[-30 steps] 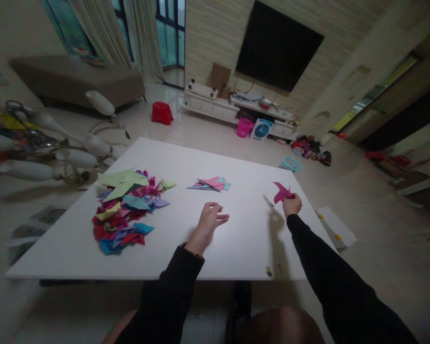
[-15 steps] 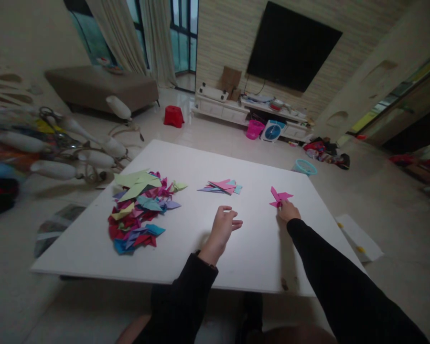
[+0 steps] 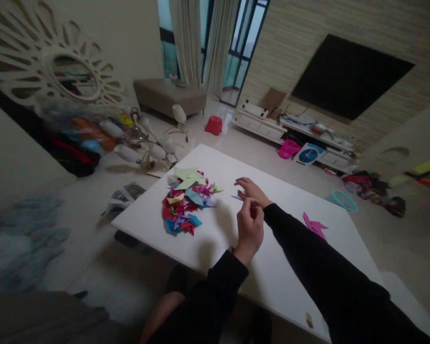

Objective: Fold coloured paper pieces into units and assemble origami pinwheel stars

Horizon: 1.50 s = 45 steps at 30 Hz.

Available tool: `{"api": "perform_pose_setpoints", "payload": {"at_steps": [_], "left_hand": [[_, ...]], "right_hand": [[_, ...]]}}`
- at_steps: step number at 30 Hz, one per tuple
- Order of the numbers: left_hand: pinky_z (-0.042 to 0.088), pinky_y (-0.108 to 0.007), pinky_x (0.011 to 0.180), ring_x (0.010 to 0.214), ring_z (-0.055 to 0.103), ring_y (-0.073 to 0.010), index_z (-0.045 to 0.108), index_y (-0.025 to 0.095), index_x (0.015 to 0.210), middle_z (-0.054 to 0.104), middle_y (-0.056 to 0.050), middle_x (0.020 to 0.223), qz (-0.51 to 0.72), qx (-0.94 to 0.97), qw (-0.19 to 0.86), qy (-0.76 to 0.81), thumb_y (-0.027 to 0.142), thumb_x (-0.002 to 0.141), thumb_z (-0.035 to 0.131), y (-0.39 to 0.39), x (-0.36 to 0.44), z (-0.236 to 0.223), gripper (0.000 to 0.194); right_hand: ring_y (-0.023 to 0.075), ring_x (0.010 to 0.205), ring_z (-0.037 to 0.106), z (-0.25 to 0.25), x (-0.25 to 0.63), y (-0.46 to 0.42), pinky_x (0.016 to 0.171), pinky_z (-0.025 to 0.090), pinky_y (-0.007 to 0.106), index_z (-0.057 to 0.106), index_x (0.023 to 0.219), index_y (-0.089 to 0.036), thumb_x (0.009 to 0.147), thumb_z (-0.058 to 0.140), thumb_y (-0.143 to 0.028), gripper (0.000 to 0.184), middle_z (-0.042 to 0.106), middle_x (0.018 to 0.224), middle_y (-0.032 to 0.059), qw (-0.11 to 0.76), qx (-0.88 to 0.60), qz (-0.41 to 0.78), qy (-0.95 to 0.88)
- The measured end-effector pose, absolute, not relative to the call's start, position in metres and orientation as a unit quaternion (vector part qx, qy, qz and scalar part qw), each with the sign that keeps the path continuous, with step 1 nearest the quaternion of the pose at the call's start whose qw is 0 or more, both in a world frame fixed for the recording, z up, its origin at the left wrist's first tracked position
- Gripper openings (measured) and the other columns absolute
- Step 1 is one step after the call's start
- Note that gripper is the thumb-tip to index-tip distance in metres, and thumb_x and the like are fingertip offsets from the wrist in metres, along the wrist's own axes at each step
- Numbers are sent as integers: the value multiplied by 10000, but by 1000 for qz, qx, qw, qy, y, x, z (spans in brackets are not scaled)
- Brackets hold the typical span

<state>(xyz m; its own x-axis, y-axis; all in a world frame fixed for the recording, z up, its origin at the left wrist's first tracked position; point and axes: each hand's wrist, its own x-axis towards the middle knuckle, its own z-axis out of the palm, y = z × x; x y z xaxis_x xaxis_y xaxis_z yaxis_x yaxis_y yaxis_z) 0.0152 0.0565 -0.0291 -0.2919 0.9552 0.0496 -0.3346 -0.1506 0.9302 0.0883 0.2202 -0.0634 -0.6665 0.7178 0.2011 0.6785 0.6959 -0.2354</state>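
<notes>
A purple paper tip (image 3: 235, 197) lay on the desk (image 3: 283, 277) just right of the heap of folded paper (image 3: 189, 197). My right hand (image 3: 255, 192) was over it, fingers parted and reaching, probably so thumb and fingers could come at it from either side. My left hand (image 3: 250, 227), right of the heap and nearer me, was loosely curled, perhaps to be ready beside the other. Its fingers hid each other, so I couldn't tell whether they gripped anything; my hands covered whatever adjoined the tip. Well right of the heap lay a pink folded paper (image 3: 314, 224), apart from it, its near edge cut off by my sleeve (image 3: 308, 258).
</notes>
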Motion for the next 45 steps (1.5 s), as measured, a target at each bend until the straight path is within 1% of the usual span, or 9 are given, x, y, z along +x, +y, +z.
{"api": "perform_pose_setpoints", "payload": {"at_steps": [7,15,21,27,29,32,35,41,45], "left_hand": [[484,-296,802,825,596,-190,582,234,1000,652,-62,916,696,417,391,434,221,908,551,50,-21,-19,98],[473,-298,770,788,585,-184,584,227,1031,662,-70,915,693,423,382,442,206,918,517,55,-35,-20,133],[449,-275,651,629,561,-155,602,223,904,615,-24,701,681,438,415,415,282,920,529,42,-36,-22,95],[364,-246,504,436,466,-114,572,200,665,479,27,470,687,354,498,393,356,911,487,47,-15,-29,303],[374,-245,490,435,501,-121,597,182,676,522,19,494,657,280,571,406,350,845,531,55,-6,-31,246],[500,-293,650,684,688,-191,698,131,866,735,-101,814,550,232,734,324,297,774,534,61,6,-35,250],[531,-335,770,825,704,-217,717,128,898,752,-131,943,480,173,830,226,217,697,532,60,13,-40,287],[528,-346,829,878,693,-229,677,138,683,742,-108,842,468,194,826,246,123,577,611,66,29,-50,126],[514,-304,831,945,691,-204,700,151,787,762,-73,936,514,219,766,318,172,609,779,76,48,-63,196]], "right_hand": [[318,1485,278,-98,-59,193,1082,391,546,623,1263,-204,951,541,-259,327,400,1588,102,71,-299,30,-951],[331,1424,369,-100,-86,193,1063,356,603,630,1252,-214,974,528,-356,329,507,1509,112,53,-293,35,-954],[291,1322,499,-66,-14,173,1047,428,535,575,1361,-202,941,527,-240,424,550,1459,143,265,-397,76,-876],[267,1366,489,-14,113,96,1137,403,511,558,1391,-217,941,533,-226,451,533,1473,135,395,-474,14,-787],[270,1377,486,-10,141,60,1143,398,516,558,1386,-210,945,531,-217,441,524,1484,139,404,-504,-26,-763],[280,1394,476,-24,168,16,1125,413,517,530,1412,-214,938,524,-180,475,505,1507,137,390,-523,-57,-756],[279,1420,452,-47,184,-8,1106,429,501,433,1499,-229,919,506,-133,592,483,1530,126,356,-517,-51,-777],[268,1464,400,-66,206,-9,1065,447,465,345,1556,-211,882,438,-36,703,487,1534,111,306,-493,-8,-814],[250,1471,388,-67,216,-1,1048,454,438,403,1518,-168,826,440,10,716,519,1511,104,293,-465,17,-835]]}}
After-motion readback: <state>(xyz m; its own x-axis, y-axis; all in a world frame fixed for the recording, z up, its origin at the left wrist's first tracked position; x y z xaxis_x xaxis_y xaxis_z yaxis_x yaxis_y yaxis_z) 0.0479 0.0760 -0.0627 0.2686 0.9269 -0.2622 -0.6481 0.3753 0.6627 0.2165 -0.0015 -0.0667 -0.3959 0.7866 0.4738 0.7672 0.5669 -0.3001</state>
